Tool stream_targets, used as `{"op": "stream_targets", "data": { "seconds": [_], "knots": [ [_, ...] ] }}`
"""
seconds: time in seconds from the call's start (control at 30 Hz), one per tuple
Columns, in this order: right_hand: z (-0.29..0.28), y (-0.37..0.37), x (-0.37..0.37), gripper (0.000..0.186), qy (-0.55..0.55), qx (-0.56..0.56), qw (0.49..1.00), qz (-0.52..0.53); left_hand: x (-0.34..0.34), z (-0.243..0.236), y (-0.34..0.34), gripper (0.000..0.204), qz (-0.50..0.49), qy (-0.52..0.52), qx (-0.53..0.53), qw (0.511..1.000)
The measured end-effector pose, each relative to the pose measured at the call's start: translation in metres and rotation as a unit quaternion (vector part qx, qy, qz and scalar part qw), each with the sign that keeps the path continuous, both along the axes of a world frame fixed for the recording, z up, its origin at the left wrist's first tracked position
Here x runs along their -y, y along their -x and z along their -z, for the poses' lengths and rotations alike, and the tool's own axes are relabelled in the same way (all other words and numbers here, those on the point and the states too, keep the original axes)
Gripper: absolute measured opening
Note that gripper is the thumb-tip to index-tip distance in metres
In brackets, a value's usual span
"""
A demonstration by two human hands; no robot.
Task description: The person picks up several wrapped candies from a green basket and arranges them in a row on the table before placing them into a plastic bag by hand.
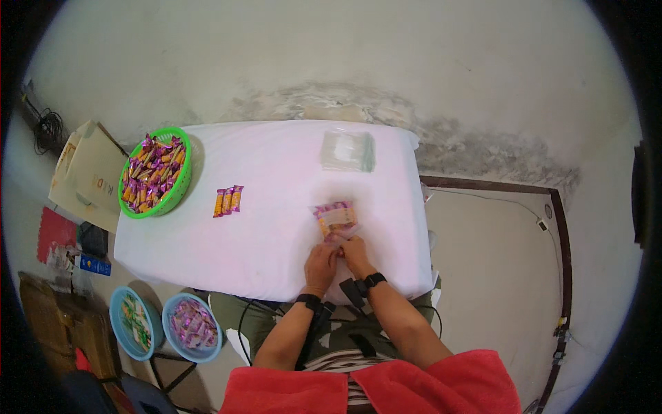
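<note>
A clear plastic bag (pixel 336 218) holding several purple-and-orange wrapped snacks lies on the white-covered table in front of me. My left hand (pixel 320 268) and my right hand (pixel 356 254) meet at the bag's near end. Fingers of both are closed on the gathered plastic there, and the exact grip is too small to make out. To the left, a short row of three wrapped snacks (pixel 227 201) lies side by side on the cloth. Beyond the bag rests a stack of flat clear plastic bags (pixel 347 151).
A green basket (pixel 183 181) heaped with the same snacks stands at the table's far left. Two blue basins (pixel 158 332) with wrapped packets are below the table's left front edge. A cream container (pixel 88 176) stands left of the table (pixel 269 152); a wall rises behind it.
</note>
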State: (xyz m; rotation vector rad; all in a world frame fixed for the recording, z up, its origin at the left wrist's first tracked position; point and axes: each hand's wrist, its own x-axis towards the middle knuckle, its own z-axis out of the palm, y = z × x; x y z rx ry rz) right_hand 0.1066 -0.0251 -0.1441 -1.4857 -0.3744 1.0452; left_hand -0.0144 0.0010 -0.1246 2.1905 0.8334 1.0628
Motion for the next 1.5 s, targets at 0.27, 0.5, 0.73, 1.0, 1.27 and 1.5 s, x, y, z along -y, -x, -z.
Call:
{"op": "stream_targets", "data": {
  "seconds": [0.27, 0.5, 0.73, 1.0, 1.27, 1.5],
  "knots": [
    [-0.017, 0.000, 0.001, 0.025, -0.015, -0.087, 0.993, 0.082, 0.004, -0.009, -0.006, 0.007, -0.006, 0.002, 0.000, 1.000],
    [-0.011, -0.004, -0.003, 0.024, -0.029, -0.088, 0.994, 0.064, 0.001, -0.008, -0.006, 0.008, -0.008, -0.005, -0.005, 1.000],
    [-0.023, -0.010, -0.023, 0.027, -0.052, -0.062, 0.997, 0.015, -0.018, -0.012, -0.011, 0.006, -0.025, -0.004, 0.002, 1.000],
    [-0.022, -0.020, 0.016, 0.021, 0.051, 0.341, 0.936, -0.065, -0.042, 0.007, -0.003, 0.005, 0.017, -0.055, -0.073, 0.996],
    [-0.098, 0.045, -0.041, 0.019, -0.058, 0.470, 0.862, -0.185, -0.038, 0.020, -0.004, 0.015, 0.018, -0.108, -0.006, 0.994],
    [-0.078, 0.105, -0.175, 0.042, -0.056, 0.456, 0.818, -0.347, -0.031, 0.052, -0.009, 0.015, 0.071, -0.070, 0.000, 0.995]
  ]
}}
